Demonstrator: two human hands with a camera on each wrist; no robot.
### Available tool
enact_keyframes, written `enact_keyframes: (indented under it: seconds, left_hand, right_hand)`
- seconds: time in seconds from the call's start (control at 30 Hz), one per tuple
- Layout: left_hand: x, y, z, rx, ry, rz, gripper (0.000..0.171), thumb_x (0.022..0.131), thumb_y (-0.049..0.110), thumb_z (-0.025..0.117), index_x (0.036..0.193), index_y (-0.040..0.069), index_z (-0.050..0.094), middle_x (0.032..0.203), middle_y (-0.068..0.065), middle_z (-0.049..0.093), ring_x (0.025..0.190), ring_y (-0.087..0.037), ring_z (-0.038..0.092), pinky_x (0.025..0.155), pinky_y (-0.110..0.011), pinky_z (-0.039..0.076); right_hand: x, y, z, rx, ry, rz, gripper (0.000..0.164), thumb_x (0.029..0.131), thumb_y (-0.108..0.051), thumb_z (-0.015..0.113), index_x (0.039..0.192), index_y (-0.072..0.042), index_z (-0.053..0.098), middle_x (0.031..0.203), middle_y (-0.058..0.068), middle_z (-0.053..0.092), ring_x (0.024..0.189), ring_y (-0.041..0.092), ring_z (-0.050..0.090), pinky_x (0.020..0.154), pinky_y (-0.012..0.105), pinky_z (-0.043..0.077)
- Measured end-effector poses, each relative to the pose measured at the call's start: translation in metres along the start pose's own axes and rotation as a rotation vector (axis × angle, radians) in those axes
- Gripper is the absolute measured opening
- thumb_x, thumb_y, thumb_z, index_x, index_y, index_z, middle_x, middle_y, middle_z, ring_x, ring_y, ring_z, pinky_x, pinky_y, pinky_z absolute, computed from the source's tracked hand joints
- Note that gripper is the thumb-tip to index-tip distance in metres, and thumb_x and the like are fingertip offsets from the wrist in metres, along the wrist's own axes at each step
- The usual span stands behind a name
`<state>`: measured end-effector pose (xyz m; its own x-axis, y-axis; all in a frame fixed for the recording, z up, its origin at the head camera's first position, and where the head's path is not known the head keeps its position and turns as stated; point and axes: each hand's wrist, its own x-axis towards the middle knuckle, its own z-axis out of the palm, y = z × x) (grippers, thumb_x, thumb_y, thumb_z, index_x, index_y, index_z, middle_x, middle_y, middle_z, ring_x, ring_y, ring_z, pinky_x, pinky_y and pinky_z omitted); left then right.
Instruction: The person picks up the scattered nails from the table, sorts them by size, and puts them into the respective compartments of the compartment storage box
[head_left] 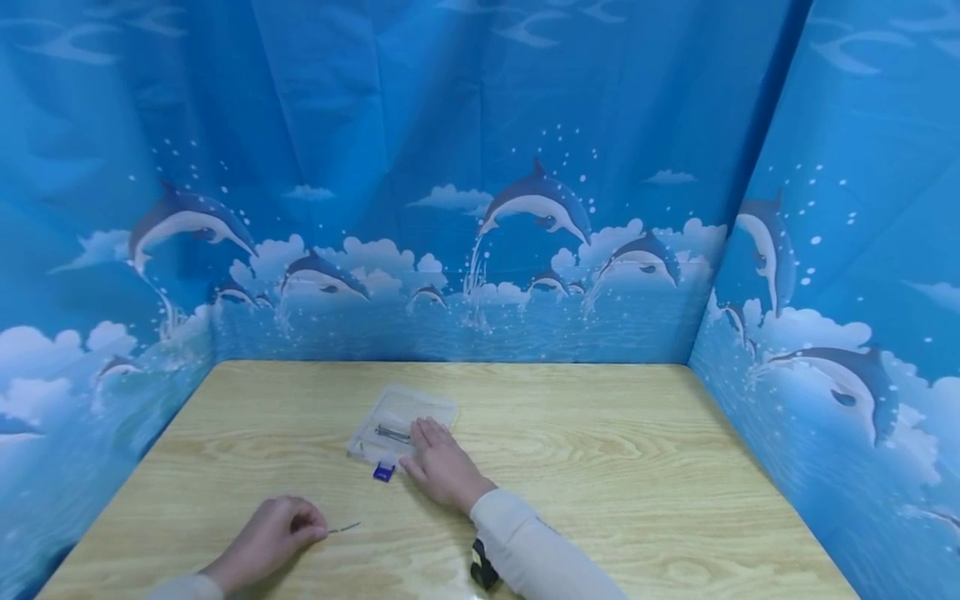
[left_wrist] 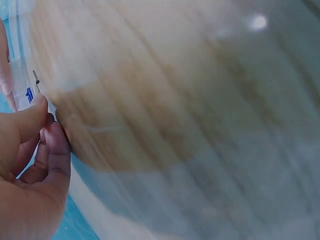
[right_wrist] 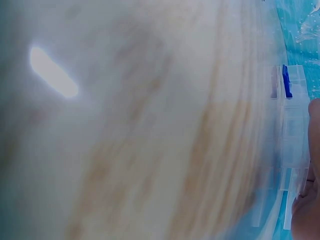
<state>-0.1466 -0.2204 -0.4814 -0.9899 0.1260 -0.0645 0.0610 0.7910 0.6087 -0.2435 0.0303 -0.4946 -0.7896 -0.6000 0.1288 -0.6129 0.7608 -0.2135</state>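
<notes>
My left hand (head_left: 273, 537) pinches one end of a thin, dark metal rod (head_left: 345, 527) between thumb and forefinger, low over the table's front left. In the left wrist view the rod (left_wrist: 36, 77) juts up past the thumb tip. A clear plastic case (head_left: 420, 402) with compartments lies near the middle of the table. Several slim metal pieces (head_left: 392, 433) lie inside it. My right hand (head_left: 446, 467) rests on the case's right side, fingers extended. At the case's near edge is a small blue piece (head_left: 384, 472), also visible on the case (right_wrist: 295, 130) in the right wrist view.
The wood-grain table (head_left: 600, 450) is bounded at the back and sides by blue dolphin-print curtains (head_left: 465, 325). A black object (head_left: 482, 565) sits beside the right sleeve at the near edge.
</notes>
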Motion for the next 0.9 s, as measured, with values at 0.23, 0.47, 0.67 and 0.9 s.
enact_keyframes:
  seconds: [0.23, 0.47, 0.67, 0.9]
  left_hand:
    - [0.007, 0.002, -0.011, -0.015, 0.061, 0.130, 0.007, 0.078, 0.011, 0.075, 0.079, 0.013, 0.068, 0.076, 0.008, 0.065, 0.069, -0.002, 0.056, 0.063, -0.020, 0.049]
    - [0.023, 0.018, -0.027, -0.053, 0.136, 0.112, 0.006, 0.082, 0.013, 0.074, 0.084, 0.008, 0.071, 0.077, 0.006, 0.068, 0.069, -0.004, 0.059, 0.063, -0.020, 0.051]
    - [0.037, 0.031, -0.036, -0.030, 0.187, 0.163, 0.005, 0.085, 0.012, 0.071, 0.085, 0.007, 0.071, 0.078, 0.003, 0.069, 0.070, -0.007, 0.060, 0.062, -0.021, 0.051]
    - [0.054, 0.038, -0.036, -0.036, 0.183, 0.151, 0.006, 0.086, 0.008, 0.069, 0.090, 0.003, 0.071, 0.080, 0.000, 0.069, 0.072, -0.010, 0.060, 0.061, -0.022, 0.051]
  right_hand:
    - [0.000, 0.001, 0.003, -0.009, 0.010, -0.008, 0.062, 0.104, -0.042, 0.032, 0.147, 0.002, 0.030, 0.153, 0.017, 0.030, 0.143, 0.029, 0.025, 0.118, 0.038, 0.019]
    - [0.000, 0.000, 0.002, 0.002, 0.000, -0.008, 0.061, 0.104, -0.042, 0.034, 0.147, 0.001, 0.030, 0.154, 0.017, 0.029, 0.144, 0.028, 0.024, 0.118, 0.037, 0.018]
    - [0.000, 0.000, 0.000, -0.003, -0.003, -0.006, 0.061, 0.104, -0.042, 0.033, 0.147, 0.001, 0.030, 0.154, 0.016, 0.029, 0.144, 0.028, 0.024, 0.118, 0.037, 0.018]
    - [-0.001, 0.000, 0.000, -0.014, 0.008, -0.011, 0.061, 0.103, -0.042, 0.034, 0.147, 0.001, 0.030, 0.153, 0.017, 0.030, 0.143, 0.028, 0.025, 0.118, 0.037, 0.019]
